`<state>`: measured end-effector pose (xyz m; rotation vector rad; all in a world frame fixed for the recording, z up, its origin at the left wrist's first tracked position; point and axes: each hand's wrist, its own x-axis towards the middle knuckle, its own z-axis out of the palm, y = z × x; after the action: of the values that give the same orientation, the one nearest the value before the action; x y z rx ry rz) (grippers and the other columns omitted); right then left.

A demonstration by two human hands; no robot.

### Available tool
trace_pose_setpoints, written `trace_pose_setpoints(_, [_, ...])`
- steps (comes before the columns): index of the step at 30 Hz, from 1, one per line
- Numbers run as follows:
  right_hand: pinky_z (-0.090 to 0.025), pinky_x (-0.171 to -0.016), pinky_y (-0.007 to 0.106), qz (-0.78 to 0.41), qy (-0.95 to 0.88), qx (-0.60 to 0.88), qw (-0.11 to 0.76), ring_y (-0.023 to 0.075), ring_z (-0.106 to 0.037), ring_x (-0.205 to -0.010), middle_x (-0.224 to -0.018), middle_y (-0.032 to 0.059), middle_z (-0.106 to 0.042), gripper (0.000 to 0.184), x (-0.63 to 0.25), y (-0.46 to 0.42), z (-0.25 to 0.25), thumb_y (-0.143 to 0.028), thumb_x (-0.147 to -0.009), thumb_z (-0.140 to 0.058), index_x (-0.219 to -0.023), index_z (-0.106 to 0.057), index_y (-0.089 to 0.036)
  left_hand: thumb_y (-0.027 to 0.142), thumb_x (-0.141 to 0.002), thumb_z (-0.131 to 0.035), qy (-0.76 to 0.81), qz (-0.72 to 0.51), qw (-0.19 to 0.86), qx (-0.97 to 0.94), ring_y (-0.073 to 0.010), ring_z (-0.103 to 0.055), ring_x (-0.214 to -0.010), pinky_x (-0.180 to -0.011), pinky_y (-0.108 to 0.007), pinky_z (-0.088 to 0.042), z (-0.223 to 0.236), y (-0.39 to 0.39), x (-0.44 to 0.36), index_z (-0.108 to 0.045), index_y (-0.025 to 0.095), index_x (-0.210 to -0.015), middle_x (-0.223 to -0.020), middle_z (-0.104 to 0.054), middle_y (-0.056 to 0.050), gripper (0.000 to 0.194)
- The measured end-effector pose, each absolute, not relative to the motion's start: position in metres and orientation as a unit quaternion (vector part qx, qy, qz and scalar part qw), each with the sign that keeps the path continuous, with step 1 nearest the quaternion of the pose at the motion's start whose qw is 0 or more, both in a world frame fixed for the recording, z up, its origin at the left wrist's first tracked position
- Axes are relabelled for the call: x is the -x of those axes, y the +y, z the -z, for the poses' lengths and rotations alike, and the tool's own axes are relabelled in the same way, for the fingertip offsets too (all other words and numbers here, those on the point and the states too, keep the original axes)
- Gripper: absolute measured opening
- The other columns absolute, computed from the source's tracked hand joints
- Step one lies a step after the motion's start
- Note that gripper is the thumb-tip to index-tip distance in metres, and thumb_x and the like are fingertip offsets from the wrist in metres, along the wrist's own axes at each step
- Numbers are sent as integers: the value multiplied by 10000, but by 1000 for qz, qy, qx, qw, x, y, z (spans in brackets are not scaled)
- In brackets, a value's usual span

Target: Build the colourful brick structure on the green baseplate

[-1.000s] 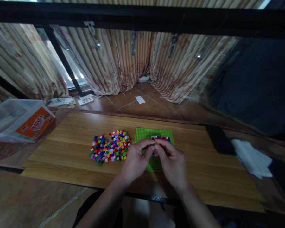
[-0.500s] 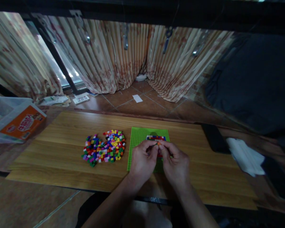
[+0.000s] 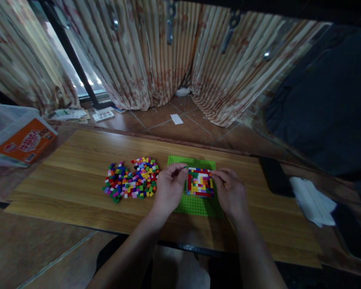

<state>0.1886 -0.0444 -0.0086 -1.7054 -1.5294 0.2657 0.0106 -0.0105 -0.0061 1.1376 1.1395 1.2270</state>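
Observation:
On the green baseplate (image 3: pixel 195 208) sits a flat rectangular build of many-coloured toy bricks (image 3: pixel 201 183), with a raised border of bricks around it. My left hand (image 3: pixel 171 188) is at the build's far left corner, thumb and forefinger pinched on what looks like a small dark green brick. At the opposite side, my right hand (image 3: pixel 232 192) pinches a small orange brick by the far right corner; the fingertips largely cover it. A pile of loose coloured bricks (image 3: pixel 135 179) lies on the table left of my left hand.
The wooden table (image 3: pixel 78 176) carries a black phone-like slab (image 3: pixel 276 176) at its right. White folded tissues (image 3: pixel 313 200) lie beyond it. A clear plastic tub with an orange label (image 3: pixel 27 140) stands at the far left. Curtains (image 3: pixel 156 60) hang behind.
My hands were together over the build with an orange brick between their fingertips. They have parted to its left and right sides, uncovering the build. The camera view has shifted a little.

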Motion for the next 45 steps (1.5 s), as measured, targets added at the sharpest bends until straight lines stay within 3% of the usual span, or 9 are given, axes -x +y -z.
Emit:
trace_pose_setpoints(20, [-528, -834, 379, -65, -649, 658, 376, 213, -641, -858, -944, 84, -684, 296, -186, -42, 13, -293, -925, -475, -883, -751, -196, 219, -802, -656, 471, -507, 550, -468, -103, -620, -650, -607, -202, -497, 6, -11, -13, -731, 149, -876, -748, -705, -11, 127])
trace_pose_setpoints(27, [-533, -774, 377, -155, -573, 682, 427, 217, -653, -826, -909, 83, -700, 222, -187, -40, 14, -352, -827, -600, -859, -748, -189, 199, -796, -655, 477, -498, 561, -458, -101, -619, -628, -594, -201, -494, 3, -12, -15, -727, 137, -876, -739, -708, -14, 124])
trace_pose_setpoints(37, [-556, -769, 412, -283, -430, 702, 492, 235, -700, -802, -915, 100, -765, 338, -192, -35, 20, -415, -731, -661, -950, -744, -171, 213, -793, -663, 477, -501, 553, -465, -105, -619, -658, -630, -214, -498, 7, -11, -13, -730, 145, -873, -761, -706, -18, 124])
trace_pose_setpoints(45, [-565, -743, 389, -291, -426, 702, 491, 227, -701, -779, -883, 91, -771, 338, -186, -33, 18, -412, -721, -664, -942, -747, -170, 208, -789, -664, 473, -503, 557, -461, -105, -622, -655, -629, -213, -497, 6, -11, -13, -731, 152, -874, -771, -713, -16, 122])
